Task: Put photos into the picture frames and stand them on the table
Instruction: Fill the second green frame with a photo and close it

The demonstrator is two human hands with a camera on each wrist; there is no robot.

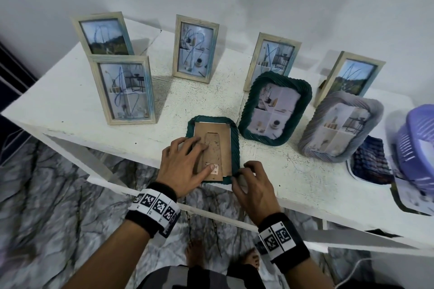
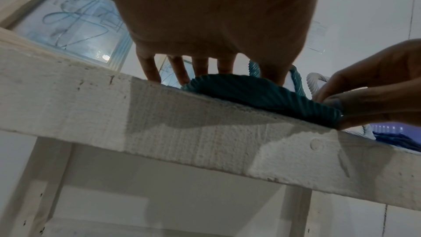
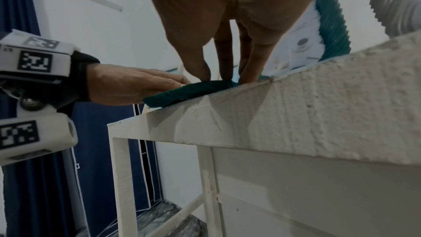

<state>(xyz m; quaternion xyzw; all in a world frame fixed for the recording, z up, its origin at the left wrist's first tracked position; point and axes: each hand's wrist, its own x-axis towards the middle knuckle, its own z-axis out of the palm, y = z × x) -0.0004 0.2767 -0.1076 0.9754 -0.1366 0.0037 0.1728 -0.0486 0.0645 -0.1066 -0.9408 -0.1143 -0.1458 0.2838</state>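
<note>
A teal ribbed frame (image 1: 235,145) lies face down near the front edge of the white table (image 1: 70,101), its brown backing board (image 1: 220,134) facing up. My left hand (image 1: 185,162) presses flat on the backing with its fingers spread. My right hand (image 1: 251,183) has curled fingers pinching the frame's near right corner. In the left wrist view the left hand (image 2: 205,24) bears on the teal frame (image 2: 250,89) and the right hand (image 2: 376,82) nips its corner. The right wrist view shows the right hand (image 3: 227,15) on the teal frame (image 3: 189,91) beside the left hand (image 3: 132,84).
Several wooden frames with photos stand along the back, one at the front left (image 1: 124,91). A second teal frame (image 1: 274,108) and a grey frame (image 1: 340,126) stand right of my hands. Loose photos (image 1: 371,164) and a purple basket (image 1: 418,143) sit at the far right.
</note>
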